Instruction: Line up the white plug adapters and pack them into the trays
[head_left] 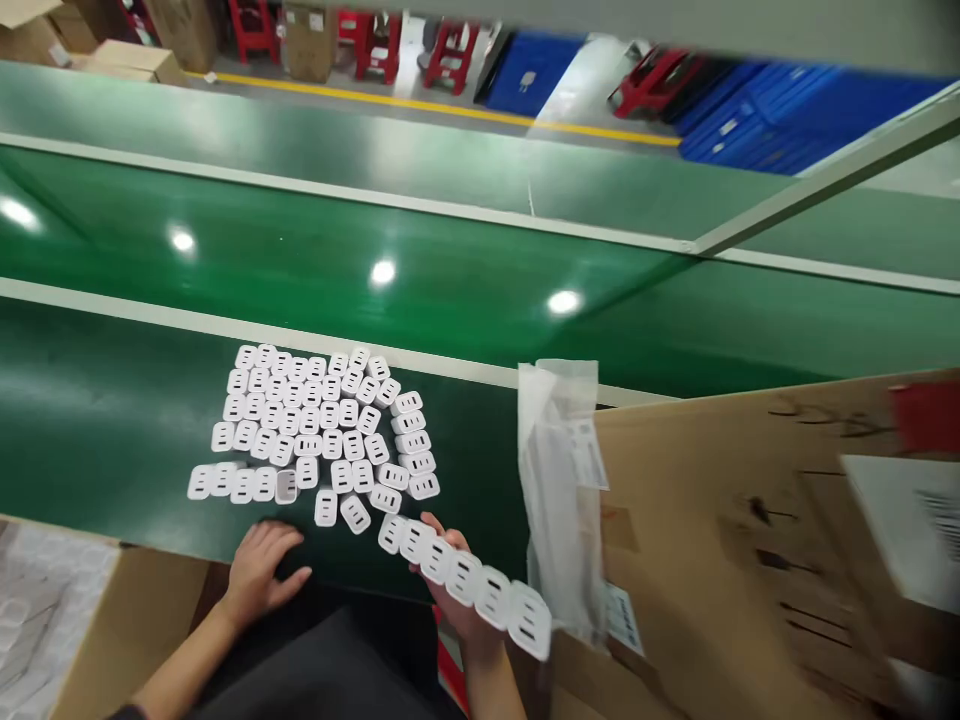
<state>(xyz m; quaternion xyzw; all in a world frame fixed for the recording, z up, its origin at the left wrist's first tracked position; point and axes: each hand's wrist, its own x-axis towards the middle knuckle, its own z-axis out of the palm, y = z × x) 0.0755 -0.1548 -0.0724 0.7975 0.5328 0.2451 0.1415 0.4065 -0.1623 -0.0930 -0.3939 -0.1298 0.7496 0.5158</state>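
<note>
A row of several white charger housings (463, 577), rounded plastic blocks with dark slots in their end faces, lies across my right hand (465, 605). The fingers are wrapped under and behind the row, partly hidden by it. My left hand (264, 570) is at the near edge of the dark green table, thumb apart from the fingers and nothing in it. Just beyond its fingertips is a short row of the same housings (242, 486); the one at its right end (286, 487) looks greyer. Many more housings (291, 420) stand in close rows farther back, slotted ends up.
A white rail (450, 362) borders the green conveyor (322, 270) behind the table. Clear plastic bags (562, 500) lie at the right beside a large cardboard box (697, 530). Another carton (127, 610) with packing inside stands at the lower left.
</note>
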